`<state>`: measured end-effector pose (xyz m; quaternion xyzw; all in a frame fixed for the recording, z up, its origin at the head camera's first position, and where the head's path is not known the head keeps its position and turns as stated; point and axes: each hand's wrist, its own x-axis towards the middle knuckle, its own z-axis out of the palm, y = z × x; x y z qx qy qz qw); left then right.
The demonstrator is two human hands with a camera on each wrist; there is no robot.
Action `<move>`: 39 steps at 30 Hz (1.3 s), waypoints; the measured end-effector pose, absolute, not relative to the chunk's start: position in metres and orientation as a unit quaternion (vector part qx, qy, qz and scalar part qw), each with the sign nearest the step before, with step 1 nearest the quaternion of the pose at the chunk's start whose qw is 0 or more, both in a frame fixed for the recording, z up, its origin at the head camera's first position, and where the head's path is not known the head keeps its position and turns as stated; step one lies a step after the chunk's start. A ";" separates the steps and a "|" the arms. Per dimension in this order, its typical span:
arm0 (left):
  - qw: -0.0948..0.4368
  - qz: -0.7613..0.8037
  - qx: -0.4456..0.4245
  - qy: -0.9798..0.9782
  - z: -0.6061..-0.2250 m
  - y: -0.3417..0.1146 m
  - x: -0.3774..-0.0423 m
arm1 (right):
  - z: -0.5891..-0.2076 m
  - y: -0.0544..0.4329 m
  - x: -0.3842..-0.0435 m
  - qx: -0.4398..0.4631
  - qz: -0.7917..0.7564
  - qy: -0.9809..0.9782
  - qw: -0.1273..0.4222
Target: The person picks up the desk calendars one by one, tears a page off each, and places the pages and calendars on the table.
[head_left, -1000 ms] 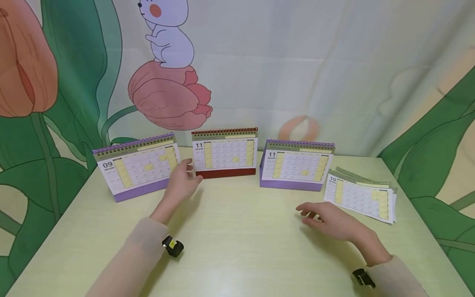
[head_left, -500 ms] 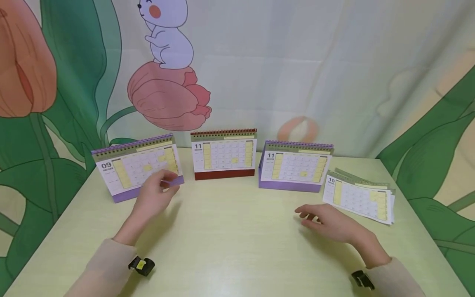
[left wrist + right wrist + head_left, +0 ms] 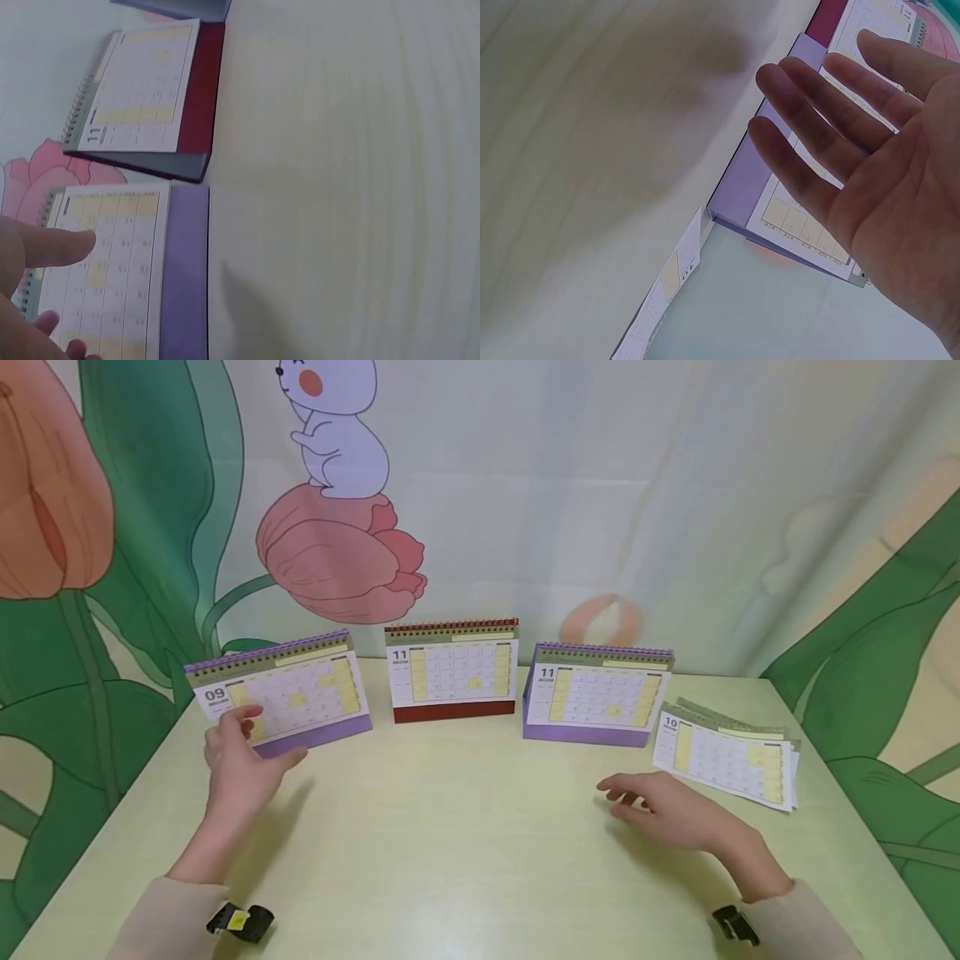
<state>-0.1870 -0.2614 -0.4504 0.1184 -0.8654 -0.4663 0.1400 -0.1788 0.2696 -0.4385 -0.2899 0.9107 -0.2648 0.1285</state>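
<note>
My left hand (image 3: 243,768) hovers in front of the purple-based desk calendar (image 3: 307,697) that shows 09, overlapping its lower left corner in the head view. Its thumb stands apart from the bent fingers, and nothing is between them. To the right stands a red-based desk calendar (image 3: 453,672) showing 11. Further right is a second purple-based desk calendar (image 3: 600,693), also showing 11. My right hand (image 3: 671,806) is held over the table in front of it, fingers loosely bent and holding nothing. Loose calendar sheets (image 3: 723,760), the top one showing 10, lie beyond the right hand.
The pale wooden table (image 3: 465,843) ends at a hanging cloth (image 3: 510,510) printed with tulips, leaves and a white animal. Each wrist wears a small black camera strap, seen at the left cuff (image 3: 165,918) and the right cuff (image 3: 798,918).
My left hand has moved left and toward me, from the gap between the 09 and red-based calendars to the 09 calendar's lower left corner. The right hand and calendars have stayed put.
</note>
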 end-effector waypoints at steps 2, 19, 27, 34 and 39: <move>0.160 -0.474 0.143 -0.854 -0.451 -0.268 -0.188 | -0.438 0.269 -0.179 -0.289 -0.267 0.910 0.130; 0.071 -0.531 0.120 -0.836 -0.468 -0.324 -0.202 | -0.438 0.266 -0.179 -0.295 -0.266 0.908 0.133; -0.008 -0.520 0.056 -0.852 -0.477 -0.349 -0.208 | -0.439 0.267 -0.180 -0.300 -0.267 0.906 0.133; -0.037 -0.490 0.048 -0.870 -0.477 -0.355 -0.213 | -0.438 0.266 -0.180 -0.301 -0.264 0.907 0.131; -0.032 -0.456 0.044 -0.888 -0.480 -0.358 -0.216 | -0.438 0.266 -0.182 -0.309 -0.261 0.906 0.122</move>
